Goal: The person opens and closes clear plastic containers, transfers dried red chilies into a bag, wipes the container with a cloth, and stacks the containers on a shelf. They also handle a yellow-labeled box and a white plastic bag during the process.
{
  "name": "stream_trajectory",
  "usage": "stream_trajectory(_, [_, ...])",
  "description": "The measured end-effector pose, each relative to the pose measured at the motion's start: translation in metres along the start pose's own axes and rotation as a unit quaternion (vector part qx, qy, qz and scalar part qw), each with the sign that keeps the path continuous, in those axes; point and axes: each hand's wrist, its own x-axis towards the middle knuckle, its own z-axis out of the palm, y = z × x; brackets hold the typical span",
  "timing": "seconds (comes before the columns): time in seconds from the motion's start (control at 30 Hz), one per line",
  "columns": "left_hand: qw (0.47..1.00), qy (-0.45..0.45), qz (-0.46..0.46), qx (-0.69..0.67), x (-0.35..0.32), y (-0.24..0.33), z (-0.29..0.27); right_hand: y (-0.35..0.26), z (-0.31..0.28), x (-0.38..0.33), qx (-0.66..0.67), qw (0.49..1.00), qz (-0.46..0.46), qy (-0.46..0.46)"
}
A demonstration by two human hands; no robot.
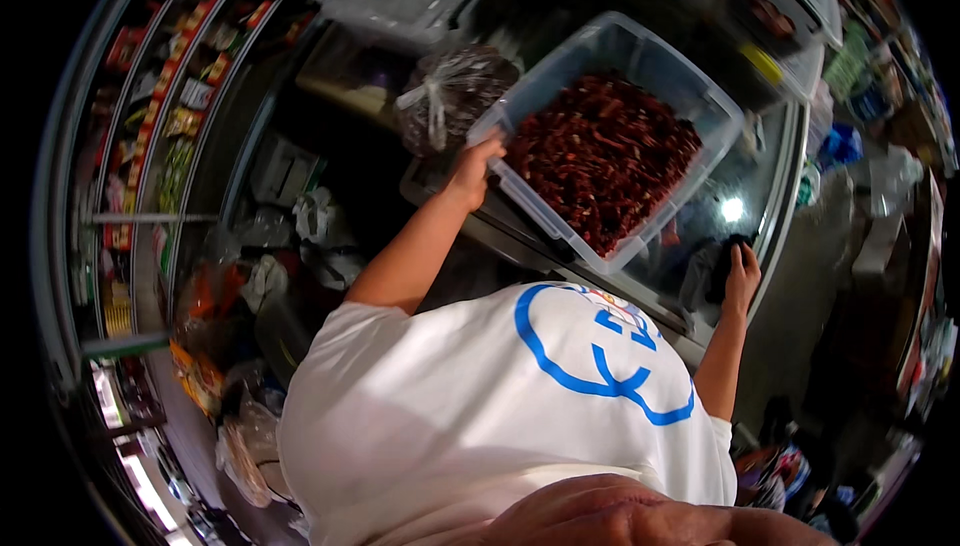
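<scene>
The left hand (470,174) grips a clear bin (632,54) of dark-red pieces (605,156).

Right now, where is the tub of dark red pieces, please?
In the head view, the tub is upper right of centre, the left hand on its rim, the knotted bag to its left.

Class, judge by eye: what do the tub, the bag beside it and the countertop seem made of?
Tub: apparently smooth, semi-clear plastic, from its see-through walls and moulded rim.
Bag: likely thin, glossy plastic film, from its crinkles and highlights.
Countertop: perhaps polished glass, mirroring a light; clear plastic is possible.
</scene>
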Motion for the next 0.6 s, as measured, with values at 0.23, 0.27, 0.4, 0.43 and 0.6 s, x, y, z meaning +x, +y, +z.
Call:
stream_trajectory(0.23, [0.996, -0.035, 0.022, 0.08, 0.057, 0.042, -0.004, 0.005, 0.007, 0.008, -0.123, 0.99, -0.069, 0.009])
stream_trajectory(0.27, [0.997, -0.02, 0.044, 0.064, 0.055, 0.052, -0.002, 0.005, 0.007, 0.006, -0.149, 0.985, -0.085, 0.022])
stream_trajectory(0.4, [0.993, -0.017, 0.088, 0.076, 0.074, 0.084, -0.02, 0.021, 0.007, 0.002, -0.175, 0.976, -0.13, 0.032])
stream_trajectory(0.43, [0.994, -0.039, 0.069, 0.081, 0.077, 0.095, -0.034, 0.022, 0.005, -0.001, -0.191, 0.972, -0.13, 0.038])
stream_trajectory(0.6, [0.996, 0.071, 0.032, 0.033, 0.105, 0.147, -0.1, 0.013, 0.016, -0.013, -0.233, 0.957, -0.151, 0.084])
